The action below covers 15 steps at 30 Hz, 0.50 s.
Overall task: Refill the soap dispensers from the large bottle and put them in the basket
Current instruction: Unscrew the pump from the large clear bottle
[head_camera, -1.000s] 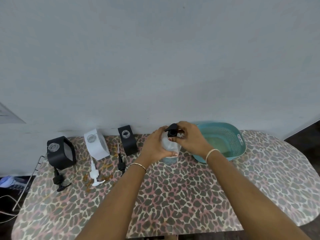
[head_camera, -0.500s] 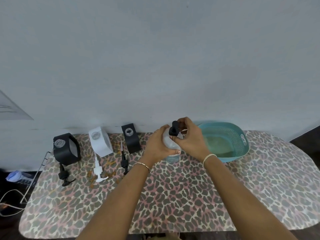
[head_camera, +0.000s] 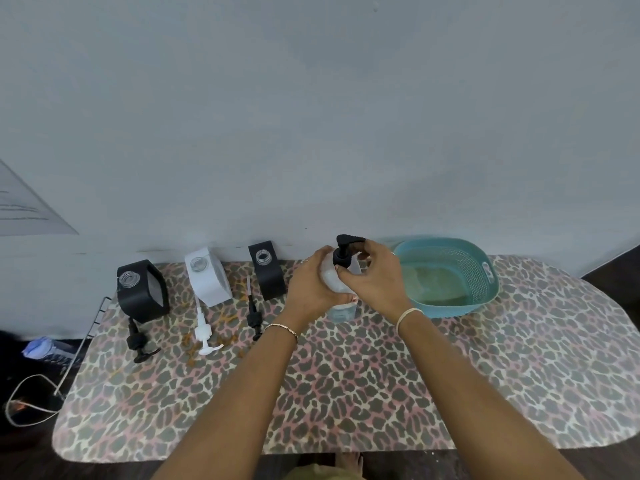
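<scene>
The large clear bottle [head_camera: 341, 311] stands at the table's back middle. My left hand [head_camera: 308, 289] grips its body. My right hand [head_camera: 375, 278] pinches the collar of its black pump head [head_camera: 344, 249], which is raised above the neck. To the left stand three dispensers with open necks: a black one [head_camera: 142, 296], a white one [head_camera: 207, 277] and a smaller black one [head_camera: 266, 270]. Their pumps lie in front: black [head_camera: 138, 342], white [head_camera: 204, 332], black [head_camera: 254, 315]. The teal basket [head_camera: 485, 289] sits right of the bottle.
The leopard-print table [head_camera: 346, 393] ends against a pale wall. Orange smears [head_camera: 225, 320] mark the cloth near the white pump. A wire rack [head_camera: 100, 313] hangs off the left edge, with a plastic bottle [head_camera: 45, 348] and a cable [head_camera: 20, 407] on the dark floor below.
The black pump head has risen from the large bottle's neck as my right hand worked it. My left hand has kept its hold on the bottle. The camera tilted slightly.
</scene>
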Tool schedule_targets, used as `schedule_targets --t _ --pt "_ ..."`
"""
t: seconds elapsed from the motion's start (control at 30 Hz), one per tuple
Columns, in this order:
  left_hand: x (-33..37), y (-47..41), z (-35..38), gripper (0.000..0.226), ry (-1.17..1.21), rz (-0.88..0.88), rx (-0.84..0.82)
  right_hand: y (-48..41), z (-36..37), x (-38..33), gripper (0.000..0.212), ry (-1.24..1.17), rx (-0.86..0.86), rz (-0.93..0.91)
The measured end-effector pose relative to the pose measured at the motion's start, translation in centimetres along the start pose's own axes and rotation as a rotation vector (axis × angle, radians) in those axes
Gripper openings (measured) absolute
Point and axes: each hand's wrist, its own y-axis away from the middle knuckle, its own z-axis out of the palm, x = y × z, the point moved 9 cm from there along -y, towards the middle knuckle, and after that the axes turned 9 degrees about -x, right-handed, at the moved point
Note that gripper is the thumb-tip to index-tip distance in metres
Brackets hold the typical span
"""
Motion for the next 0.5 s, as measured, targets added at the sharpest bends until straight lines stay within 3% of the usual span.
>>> schedule_targets --t 0.1,0.27,0.37,0.5 --pt "-0.5 0.5 0.2 0.087 0.013 -0.006 -0.018 0.6 0.7 0.1 0.033 0.009 0.005 0.003" --pt "-1.1 1.0 1.2 0.104 0.07 -0.028 -0.052 1.3 0.2 0.2 0.033 0.021 0.178 0.072" --pt "-1.1 1.1 1.4 0.101 0.057 0.007 -0.052 1.2 0.9 0.1 0.027 -0.019 0.119 0.041" --pt "-1.3 1.0 2.2 0.097 0.022 0.073 -0.057 1.5 2.1 1.0 0.043 -0.083 0.068 -0.012"
